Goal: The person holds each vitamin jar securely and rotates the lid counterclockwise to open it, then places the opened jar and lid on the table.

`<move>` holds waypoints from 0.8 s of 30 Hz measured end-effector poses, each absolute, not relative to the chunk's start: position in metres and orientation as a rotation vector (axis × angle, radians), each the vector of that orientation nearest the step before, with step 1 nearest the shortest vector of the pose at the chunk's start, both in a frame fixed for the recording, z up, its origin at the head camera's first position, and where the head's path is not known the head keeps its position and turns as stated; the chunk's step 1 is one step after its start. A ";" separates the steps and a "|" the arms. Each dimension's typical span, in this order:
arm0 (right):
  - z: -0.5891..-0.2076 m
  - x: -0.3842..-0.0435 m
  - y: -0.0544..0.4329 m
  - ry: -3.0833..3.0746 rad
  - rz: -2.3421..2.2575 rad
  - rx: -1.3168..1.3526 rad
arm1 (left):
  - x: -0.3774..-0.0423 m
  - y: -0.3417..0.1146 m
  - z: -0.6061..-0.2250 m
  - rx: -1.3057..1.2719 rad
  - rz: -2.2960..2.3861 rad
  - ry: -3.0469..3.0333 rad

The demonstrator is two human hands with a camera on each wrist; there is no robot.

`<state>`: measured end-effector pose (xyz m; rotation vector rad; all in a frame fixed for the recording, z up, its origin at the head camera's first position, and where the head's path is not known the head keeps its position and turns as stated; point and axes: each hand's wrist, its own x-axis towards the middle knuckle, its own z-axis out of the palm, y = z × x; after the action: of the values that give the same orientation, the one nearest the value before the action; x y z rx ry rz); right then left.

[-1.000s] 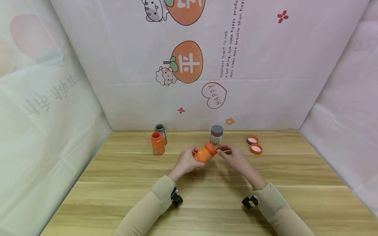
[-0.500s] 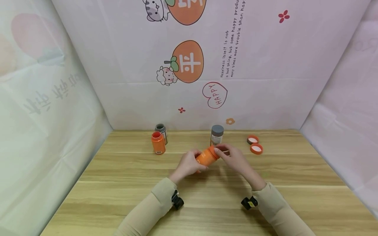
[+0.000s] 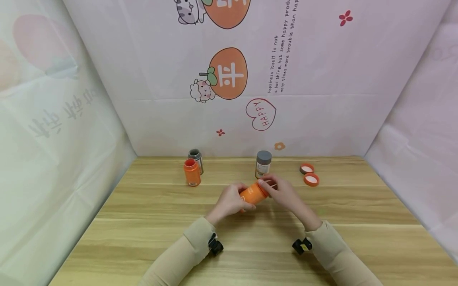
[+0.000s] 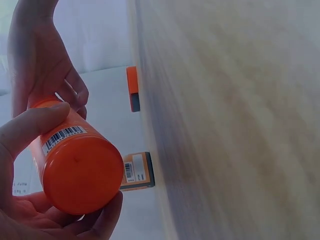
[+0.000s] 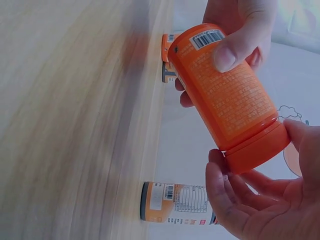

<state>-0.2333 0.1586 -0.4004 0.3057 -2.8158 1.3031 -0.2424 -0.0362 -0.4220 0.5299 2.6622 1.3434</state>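
Tilted in the air above the table is an orange bottle [image 3: 252, 194], its capped end pointing up and right. My left hand [image 3: 230, 199] grips the body, thumb across the barcode side, as the left wrist view shows. Thumb and fingers of my right hand [image 3: 282, 193] hold the orange cap [image 5: 257, 149], which sits on the bottle's neck. Just behind the hands stands a capped grey-lidded bottle [image 3: 262, 165]. The bottle's round base [image 4: 84, 175] faces the left wrist camera.
At the back left stand an uncapped orange bottle [image 3: 192, 174] and an uncapped grey bottle [image 3: 195, 155] behind it. Two loose caps lie at the back right, a nearer orange cap [image 3: 311, 179] and a farther orange-and-grey one [image 3: 306, 168]. A printed cloth wall [image 3: 322, 119] borders the wooden table [image 3: 257, 254].
The orange bottle has shifted slightly right and toward me, tilting lower. My right fingers, earlier at the cap's edge, now wrap around the cap. The bottles and loose caps behind have stayed put.
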 end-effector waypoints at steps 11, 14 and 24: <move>-0.400 -0.233 0.157 -2.868 1.310 0.244 | -0.236 -0.036 -0.416 0.552 1.329 2.682; -0.400 -0.233 0.157 -2.874 1.291 0.245 | -0.235 -0.036 -0.416 0.545 1.326 2.683; -0.404 -0.234 0.157 -2.862 1.234 0.274 | -0.235 -0.034 -0.421 0.595 1.332 2.687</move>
<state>-0.2337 0.1571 -0.4038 0.2739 -2.8615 1.2335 -0.2352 -0.0336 -0.4205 0.5955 2.6875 1.3323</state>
